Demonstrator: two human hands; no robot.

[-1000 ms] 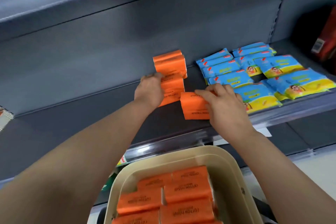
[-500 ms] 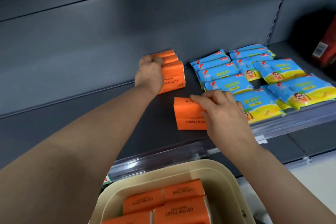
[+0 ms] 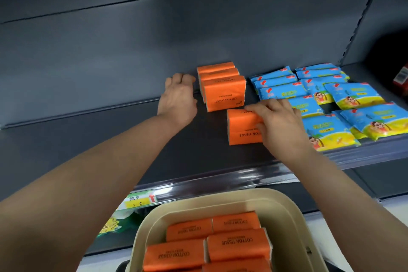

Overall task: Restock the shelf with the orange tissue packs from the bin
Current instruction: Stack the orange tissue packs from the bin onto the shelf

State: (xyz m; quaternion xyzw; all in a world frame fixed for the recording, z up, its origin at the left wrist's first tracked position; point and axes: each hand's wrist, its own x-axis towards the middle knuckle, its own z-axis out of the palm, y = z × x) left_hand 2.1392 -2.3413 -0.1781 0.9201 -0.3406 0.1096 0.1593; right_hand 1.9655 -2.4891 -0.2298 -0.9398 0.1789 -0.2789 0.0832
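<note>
Three orange tissue packs (image 3: 223,89) stand in a row at the back of the dark shelf (image 3: 132,137). My left hand (image 3: 179,97) hovers just left of them, fingers loosely curled, holding nothing. My right hand (image 3: 280,121) grips another orange tissue pack (image 3: 242,128), which rests on the shelf in front of the row. The beige bin (image 3: 284,212) at the bottom holds several more orange packs (image 3: 218,243).
Several blue and yellow wipe packs (image 3: 331,104) fill the shelf to the right of the orange ones. A price tag (image 3: 141,200) sits on the shelf's front rail. A red item (image 3: 401,79) is at the far right edge.
My left hand has let go of the back row and drawn off to its left. The right hand has stayed on the front pack, which now stands a little closer to the row.
</note>
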